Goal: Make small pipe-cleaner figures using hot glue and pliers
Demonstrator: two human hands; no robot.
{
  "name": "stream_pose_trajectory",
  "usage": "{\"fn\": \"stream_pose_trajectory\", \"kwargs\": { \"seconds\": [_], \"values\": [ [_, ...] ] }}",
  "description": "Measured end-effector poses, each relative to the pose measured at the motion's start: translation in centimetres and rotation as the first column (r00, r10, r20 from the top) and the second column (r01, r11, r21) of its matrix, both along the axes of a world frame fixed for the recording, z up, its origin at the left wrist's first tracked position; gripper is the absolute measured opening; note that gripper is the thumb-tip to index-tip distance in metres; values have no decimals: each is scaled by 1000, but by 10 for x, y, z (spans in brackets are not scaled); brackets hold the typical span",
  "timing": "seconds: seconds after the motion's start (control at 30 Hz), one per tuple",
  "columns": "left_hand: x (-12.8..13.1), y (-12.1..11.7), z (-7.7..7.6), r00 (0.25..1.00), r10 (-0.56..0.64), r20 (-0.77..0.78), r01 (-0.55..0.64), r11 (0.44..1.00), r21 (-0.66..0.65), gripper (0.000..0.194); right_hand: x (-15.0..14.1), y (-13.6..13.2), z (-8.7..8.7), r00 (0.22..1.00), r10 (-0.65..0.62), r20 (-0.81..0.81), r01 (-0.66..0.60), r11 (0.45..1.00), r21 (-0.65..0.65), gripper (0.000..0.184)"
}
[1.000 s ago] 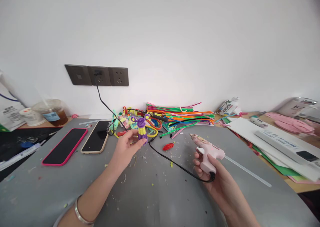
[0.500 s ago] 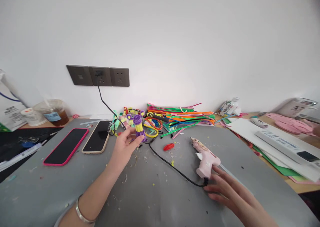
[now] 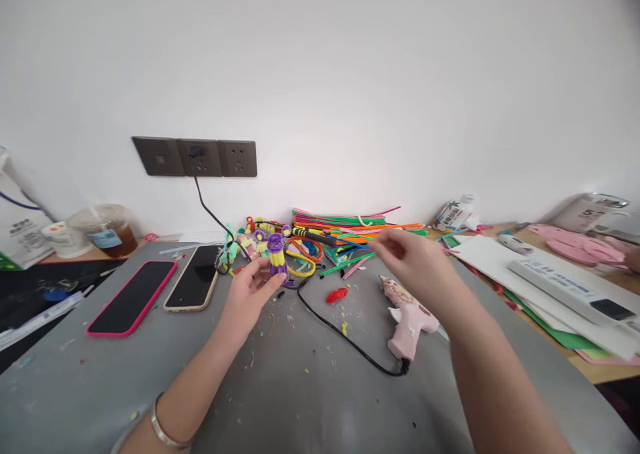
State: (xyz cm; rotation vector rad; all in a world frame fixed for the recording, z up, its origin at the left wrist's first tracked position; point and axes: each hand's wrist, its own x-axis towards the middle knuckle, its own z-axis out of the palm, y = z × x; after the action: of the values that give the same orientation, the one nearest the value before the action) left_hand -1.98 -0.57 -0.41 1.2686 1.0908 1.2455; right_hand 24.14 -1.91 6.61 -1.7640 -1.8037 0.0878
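Both hands are up over the grey bench, and they are doing different things. Her left hand (image 3: 249, 293) pinches a small purple and yellow pipe-cleaner figure (image 3: 277, 257) between thumb and fingertips, holding it upright just above the bench top, near the middle and toward the back edge. The right hand (image 3: 411, 259) holds nothing that I can make out; its fingers are loosely curled and blurred, stretched toward the back edge where the stack of coloured pipe cleaners (image 3: 360, 229) lies against the wall. That stack runs long-ways left to right, parallel to the back edge, and the right hand is plainly the nearer of the two, its fingertips just short of the stack's front side. The figure sits to the left of the stack, well apart from the right hand.

Below the right forearm, the pink glue gun (image 3: 410, 315) lies released on the bench, nozzle pointing away toward the back, its black cord (image 3: 345, 334) looping across to the wall sockets (image 3: 195, 157). A small red scrap (image 3: 337, 295) lies between the two hands. Two phones (image 3: 160, 291) lie side by side toward the left edge.
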Motion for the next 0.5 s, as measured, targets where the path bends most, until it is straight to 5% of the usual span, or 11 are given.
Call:
{"fn": "stream_pose_trajectory", "kwargs": {
  "seconds": [0.17,0.5],
  "values": [
    [2,-3,2,998,-16,-56,15,1000,-24,39,-28,45,-25,924,342,171,-286,915,-285,16],
    [2,-3,1,990,-81,-117,80,997,-17,36,-41,72,-52,828,456,325,-314,858,-406,16]
  ]
}}
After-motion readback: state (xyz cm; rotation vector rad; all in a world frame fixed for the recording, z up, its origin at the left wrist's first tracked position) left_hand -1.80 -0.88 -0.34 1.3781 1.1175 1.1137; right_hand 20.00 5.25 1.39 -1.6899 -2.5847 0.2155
